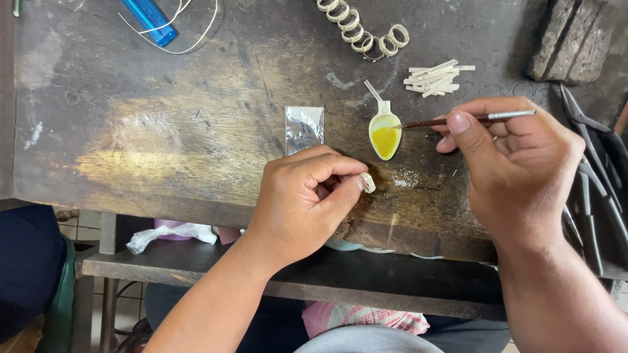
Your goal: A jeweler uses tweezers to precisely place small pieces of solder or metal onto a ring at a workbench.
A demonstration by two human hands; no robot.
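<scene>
Yellow liquid sat pooled in the bowl of a small white spoon (384,134) lying flat on the worn wooden bench (163,131), and the brush tip went right into it. The right hand (517,170) pinched that thin brush (468,119) between thumb and forefinger like a pen, held low and nearly level so the tip could reach the shallow pool. The left hand (304,196) had thumb and forefinger pressed together on a small pale ring piece (368,182), steadied at the bench's near edge, close beside the spoon. Just right of it lay a scatter of tiny white grains (405,178). More rings (363,29) and a heap of pale cut strips (435,77) waited farther back, pliers (598,176) off right.
</scene>
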